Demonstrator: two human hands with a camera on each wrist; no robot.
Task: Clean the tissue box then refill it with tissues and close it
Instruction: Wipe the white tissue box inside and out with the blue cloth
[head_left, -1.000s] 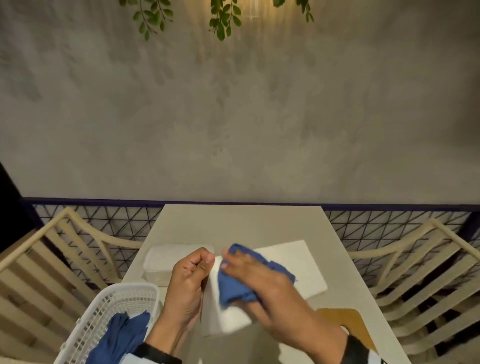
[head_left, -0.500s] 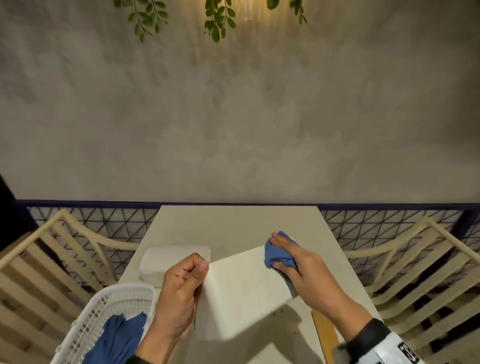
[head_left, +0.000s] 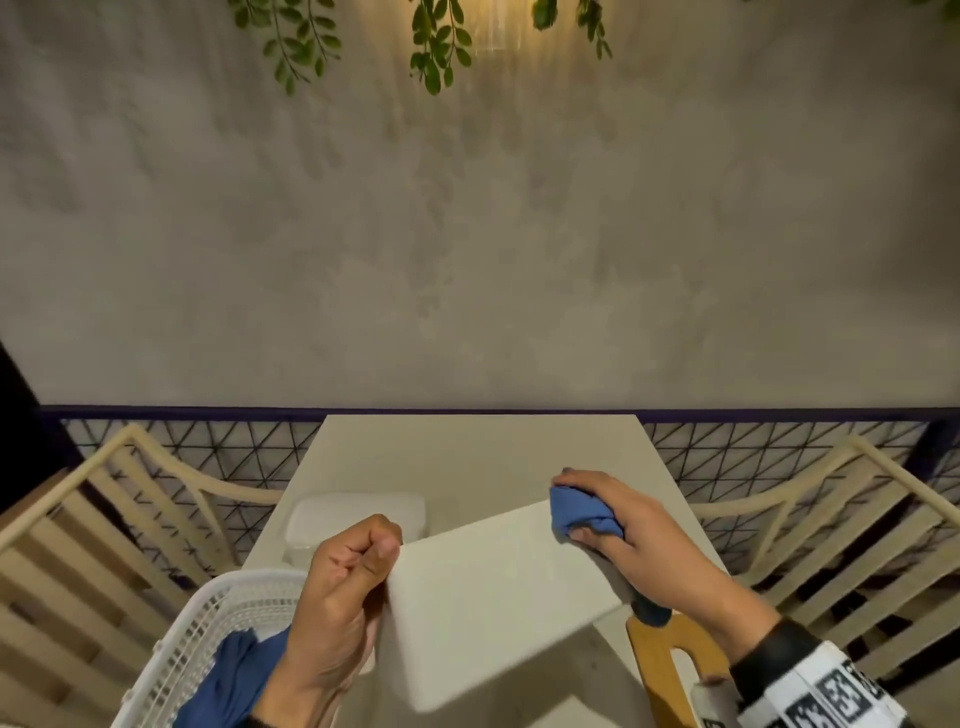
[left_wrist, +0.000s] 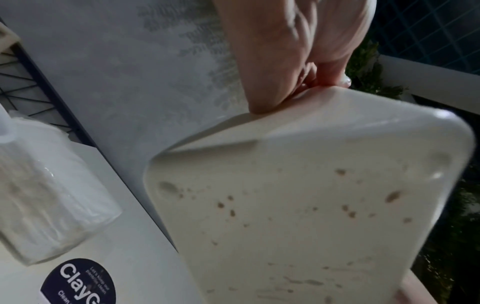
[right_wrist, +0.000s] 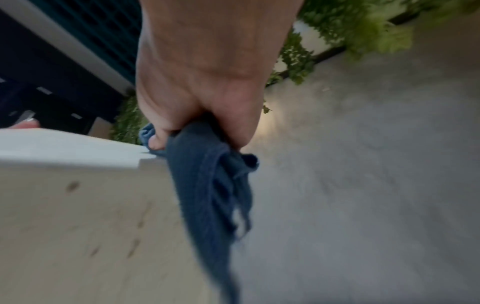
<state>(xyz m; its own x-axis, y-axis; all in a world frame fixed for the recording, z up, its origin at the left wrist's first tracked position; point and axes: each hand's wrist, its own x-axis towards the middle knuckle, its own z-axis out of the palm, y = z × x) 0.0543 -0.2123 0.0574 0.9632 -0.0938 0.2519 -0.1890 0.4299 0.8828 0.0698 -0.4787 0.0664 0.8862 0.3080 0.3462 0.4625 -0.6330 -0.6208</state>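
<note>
The white tissue box (head_left: 493, 597) is held tilted above the table, its flat face toward me. My left hand (head_left: 358, 561) pinches its near left corner; in the left wrist view the box's inside (left_wrist: 298, 205) shows brown specks. My right hand (head_left: 613, 514) grips a bunched blue cloth (head_left: 576, 512) and holds it against the box's far right corner. The right wrist view shows the blue cloth (right_wrist: 207, 174) hanging beside the box (right_wrist: 78, 205). A clear-wrapped pack of tissues (head_left: 358, 514) lies on the table behind my left hand.
A white plastic basket (head_left: 208, 629) with blue cloth inside stands at the near left table edge. A wooden lid (head_left: 660, 660) lies at the near right, under my right wrist. Slatted chairs flank the table (head_left: 478, 457). A round dark sticker (left_wrist: 78, 281) is on the tabletop.
My right hand has swept the blue cloth from the box's near left part across to its far right corner. The left hand has kept its grip on the corner.
</note>
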